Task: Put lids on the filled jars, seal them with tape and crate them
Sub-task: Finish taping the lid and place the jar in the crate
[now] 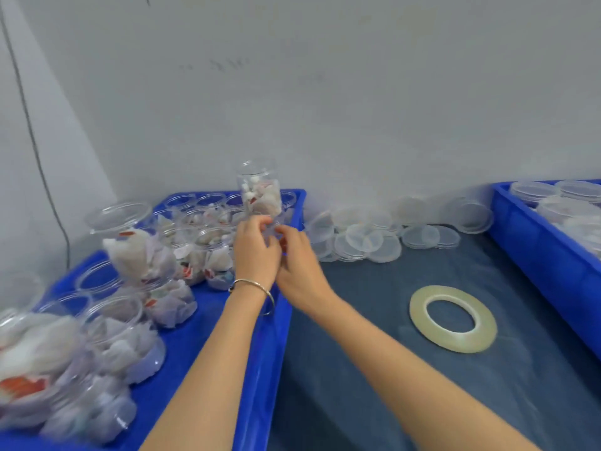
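Jar (260,190) of clear plastic, cylindrical, packed with white sachets bearing red marks, held up over the near right corner of the left crate (208,336). Top looks capped with a clear lid, though blur makes this uncertain. Left hand (255,247) and right hand (297,255) meet at the jar's lower part, fingers of both curled and pinching there; what lies between the fingertips cannot be made out. Thin metal bangle (257,288) on the left wrist.

Left crate: blue moulded plastic, crowded with more filled jars (136,255), some upright, some toppled, plus several open-mouthed ones at the back. They stand just beside the hands to the left.

Counter (390,369) covered in dark blue-grey sheeting. Tape roll (453,320), flat translucent yellowish ring, lies on it, well apart from the hands. Loose clear round lids (367,242) heaped along the wall (325,92). Right crate (546,255), blue, holds stacked lids.
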Tool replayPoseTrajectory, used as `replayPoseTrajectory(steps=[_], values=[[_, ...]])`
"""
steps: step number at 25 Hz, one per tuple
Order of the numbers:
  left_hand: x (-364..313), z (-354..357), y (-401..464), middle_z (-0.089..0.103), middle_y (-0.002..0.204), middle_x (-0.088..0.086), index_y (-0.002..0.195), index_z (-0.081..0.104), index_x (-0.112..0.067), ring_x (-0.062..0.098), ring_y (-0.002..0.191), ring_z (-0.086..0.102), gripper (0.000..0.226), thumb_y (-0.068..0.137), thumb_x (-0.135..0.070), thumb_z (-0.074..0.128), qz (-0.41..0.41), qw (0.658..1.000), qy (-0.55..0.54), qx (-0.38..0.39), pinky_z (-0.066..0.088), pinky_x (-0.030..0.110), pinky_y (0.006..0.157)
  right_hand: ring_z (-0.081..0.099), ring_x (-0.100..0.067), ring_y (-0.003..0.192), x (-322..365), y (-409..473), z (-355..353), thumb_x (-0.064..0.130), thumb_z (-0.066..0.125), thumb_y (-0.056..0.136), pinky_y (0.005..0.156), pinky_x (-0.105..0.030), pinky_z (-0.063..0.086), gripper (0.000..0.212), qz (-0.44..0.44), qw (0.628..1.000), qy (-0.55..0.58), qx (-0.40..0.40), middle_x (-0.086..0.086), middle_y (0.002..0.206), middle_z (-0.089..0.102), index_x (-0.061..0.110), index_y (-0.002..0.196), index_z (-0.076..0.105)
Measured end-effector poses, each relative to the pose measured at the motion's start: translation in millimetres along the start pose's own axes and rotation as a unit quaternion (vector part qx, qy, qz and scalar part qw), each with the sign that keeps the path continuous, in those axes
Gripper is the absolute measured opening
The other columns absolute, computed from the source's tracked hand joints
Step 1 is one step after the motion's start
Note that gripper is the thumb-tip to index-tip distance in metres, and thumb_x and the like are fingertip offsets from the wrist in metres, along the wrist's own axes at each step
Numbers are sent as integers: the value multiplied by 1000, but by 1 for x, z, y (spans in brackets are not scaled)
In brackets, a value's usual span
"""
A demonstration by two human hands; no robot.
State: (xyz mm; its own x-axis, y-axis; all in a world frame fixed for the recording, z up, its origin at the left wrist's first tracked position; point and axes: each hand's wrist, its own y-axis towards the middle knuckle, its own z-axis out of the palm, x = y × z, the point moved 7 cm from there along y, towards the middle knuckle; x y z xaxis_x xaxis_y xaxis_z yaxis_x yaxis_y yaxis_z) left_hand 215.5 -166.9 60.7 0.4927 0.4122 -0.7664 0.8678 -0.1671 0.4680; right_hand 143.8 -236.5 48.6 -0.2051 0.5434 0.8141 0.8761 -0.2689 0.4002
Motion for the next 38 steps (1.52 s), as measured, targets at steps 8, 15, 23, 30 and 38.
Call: replayPoseTrajectory(steps=[8,15,23,30,38], values=[[55,-13,13,42,135,19,132,44,-5,33,124,42,44,89,-4,54,-54,990,127,15,37,38,99,55,-30,93,-12,8,58,3,50,90,74,-32,39,48,31,977,-204,61,-10,130,43,10,135,38],[2,21,82,13,152,14,149,9,-42,39,120,44,74,94,-9,44,-4,987,147,68,45,46,95,48,-20,79,-12,6,50,-1,44,92,66,-28,37,82,78,992,-93,29,-5,128,47,19,152,-8],[6,28,115,35,131,15,113,48,-12,36,105,55,20,95,-17,55,-61,996,68,-17,48,40,82,48,-17,83,-18,10,53,2,44,94,68,-27,36,75,90,991,-96,39,-4,129,45,19,153,1],[-59,28,48,36,131,33,93,56,8,42,125,37,21,85,-8,66,108,981,-78,-141,34,33,97,58,-14,96,-58,-25,-17,-12,42,84,80,-31,55,65,115,941,247,-200,-1,116,48,31,133,34],[-75,101,-90,40,129,3,79,50,-22,10,112,42,21,86,-13,68,69,977,-200,10,36,26,92,53,-14,100,-144,-101,-149,-11,40,86,74,-14,42,57,182,928,22,-325,0,113,48,16,137,40]])
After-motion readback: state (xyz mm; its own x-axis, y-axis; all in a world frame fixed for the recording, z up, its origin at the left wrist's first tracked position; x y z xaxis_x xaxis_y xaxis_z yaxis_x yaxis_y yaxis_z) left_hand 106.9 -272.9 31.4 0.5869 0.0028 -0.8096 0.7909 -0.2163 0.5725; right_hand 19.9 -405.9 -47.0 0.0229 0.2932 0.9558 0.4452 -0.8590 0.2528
